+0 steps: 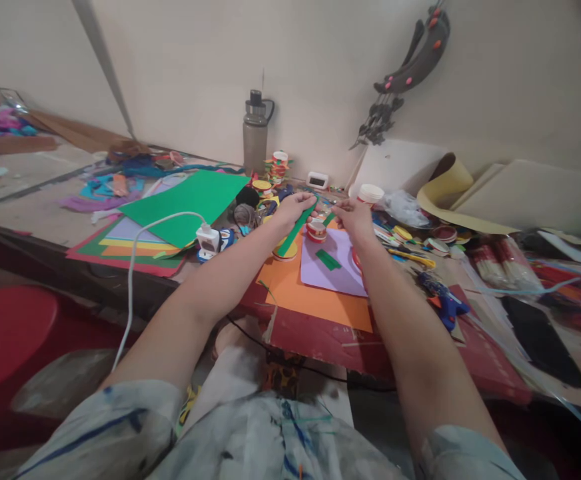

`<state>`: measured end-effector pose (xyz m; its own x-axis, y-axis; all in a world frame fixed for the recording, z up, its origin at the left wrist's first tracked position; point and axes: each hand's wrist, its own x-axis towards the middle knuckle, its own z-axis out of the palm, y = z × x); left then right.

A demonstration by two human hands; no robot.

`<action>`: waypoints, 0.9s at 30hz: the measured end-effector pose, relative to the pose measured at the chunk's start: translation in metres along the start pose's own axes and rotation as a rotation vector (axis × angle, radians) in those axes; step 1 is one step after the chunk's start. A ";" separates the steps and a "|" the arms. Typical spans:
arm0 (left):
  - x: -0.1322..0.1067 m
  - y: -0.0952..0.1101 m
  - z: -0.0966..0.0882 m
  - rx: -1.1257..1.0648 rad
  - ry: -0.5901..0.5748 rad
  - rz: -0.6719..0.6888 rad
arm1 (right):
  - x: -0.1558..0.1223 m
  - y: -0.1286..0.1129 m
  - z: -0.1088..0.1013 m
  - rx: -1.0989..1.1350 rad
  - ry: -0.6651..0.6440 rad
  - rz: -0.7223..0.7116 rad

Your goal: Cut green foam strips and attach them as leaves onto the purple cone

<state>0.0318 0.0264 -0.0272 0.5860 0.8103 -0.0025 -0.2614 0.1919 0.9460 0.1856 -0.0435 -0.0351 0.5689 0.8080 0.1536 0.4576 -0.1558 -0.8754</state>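
Note:
My left hand (298, 208) is closed on a long green paper strip (296, 232), which slants down toward me over a round yellow piece. Across from it, my right hand (353, 215) pinches a short green paper piece (329, 219) between its fingertips. Below and between the hands sits a small red and white round cup (316, 231). A dark green scrap (328, 260) lies on the purple sheet (333, 281), which rests on an orange sheet (320, 308). A red round thing is partly hidden behind my right forearm.
Coloured sheets (185, 203) and a white charger (208, 239) with its cable are at left. A bottle (255, 137) stands by the wall. To the right are a blue glue gun (449, 308), yellow-handled scissors (420, 260) and a black phone-like slab (543, 340).

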 end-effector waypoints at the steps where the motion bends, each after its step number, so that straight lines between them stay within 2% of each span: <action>1: 0.000 -0.002 0.001 -0.002 -0.014 0.016 | -0.004 -0.002 -0.004 0.153 0.016 -0.027; 3: -0.002 -0.005 0.004 -0.006 -0.052 0.061 | -0.013 -0.008 -0.009 0.393 0.026 -0.095; 5: -0.006 -0.008 0.009 -0.001 -0.090 0.110 | -0.020 -0.014 -0.013 0.484 0.006 -0.158; 9: -0.019 -0.009 0.022 0.053 -0.151 0.128 | -0.028 -0.020 -0.016 0.398 -0.032 -0.195; 12: -0.026 -0.009 0.029 0.032 -0.113 0.133 | -0.032 -0.019 -0.018 0.399 -0.019 -0.155; 15: -0.028 -0.010 0.032 0.036 -0.102 0.103 | -0.038 -0.018 -0.019 0.457 -0.035 -0.093; 19: -0.028 -0.012 0.032 -0.006 -0.155 0.051 | -0.047 -0.018 -0.020 0.489 -0.070 -0.055; 22: -0.030 -0.011 0.033 -0.081 -0.234 -0.003 | -0.048 -0.018 -0.023 0.518 -0.035 -0.062; 27: -0.036 -0.005 0.037 -0.102 -0.270 -0.059 | -0.044 -0.018 -0.033 0.330 0.055 -0.156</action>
<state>0.0403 -0.0239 -0.0200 0.7817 0.6221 0.0433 -0.2890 0.2998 0.9092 0.1752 -0.0953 -0.0107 0.5500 0.7741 0.3135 0.3017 0.1659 -0.9389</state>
